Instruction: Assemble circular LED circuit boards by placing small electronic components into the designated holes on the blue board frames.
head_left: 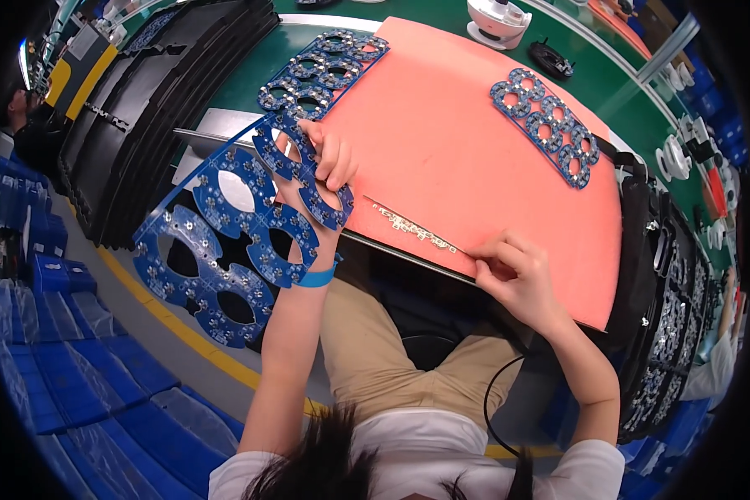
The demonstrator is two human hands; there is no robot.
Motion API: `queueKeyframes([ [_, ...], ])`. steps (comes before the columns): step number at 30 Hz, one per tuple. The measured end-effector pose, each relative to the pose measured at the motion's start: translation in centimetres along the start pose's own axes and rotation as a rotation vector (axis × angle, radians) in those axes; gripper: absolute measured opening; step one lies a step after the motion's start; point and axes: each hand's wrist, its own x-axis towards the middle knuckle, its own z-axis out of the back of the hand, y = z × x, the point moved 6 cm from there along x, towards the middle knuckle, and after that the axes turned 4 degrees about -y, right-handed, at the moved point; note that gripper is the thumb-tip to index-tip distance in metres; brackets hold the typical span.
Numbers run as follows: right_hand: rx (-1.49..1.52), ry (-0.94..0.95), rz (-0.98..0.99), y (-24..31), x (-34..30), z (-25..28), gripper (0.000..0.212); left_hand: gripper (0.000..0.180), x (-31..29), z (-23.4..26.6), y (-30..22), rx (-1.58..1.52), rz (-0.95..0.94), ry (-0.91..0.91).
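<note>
The left hand [329, 158] was found with its fingers curled in and closed on the upper right part of a blue panel [262, 221] of ring-shaped boards; its full thumb placement could not be determined. The panel was held up, tilted, off the left near corner of the orange mat [450, 142], partly covering the left forearm. A blue band [317, 277] was noted at that wrist. The right hand [517, 275] was at the mat's near edge, thumb and forefinger drawn together on the right end of a narrow strip [412, 229] bearing small pale pieces; the other fingers were bent. The strip lay slantwise along that edge. A second panel [321, 67] was at the mat's far left edge, and a third [550, 123] at its right side. Black trays [133, 125] stood to the left, a loaded rack [667, 333] to the right.
</note>
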Motion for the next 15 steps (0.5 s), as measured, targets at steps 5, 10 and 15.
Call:
queueKeyframes([
  [5, 0.032, -0.008, -0.007, 0.06, -0.41, -0.17, 0.017, 0.036, -0.59, -0.02, -0.17, -0.042, 0.026, -0.070],
  [10, 0.037, -0.008, 0.013, 0.10, -0.64, -0.27, 0.018, 0.036, -0.70, 0.15, -0.14, -0.036, 0.035, -0.051],
  [15, 0.041, -0.014, -0.018, 0.14, -0.79, -0.26, 0.018, 0.036, -0.91, 0.08, -0.15, 0.007, 0.035, -0.047],
])
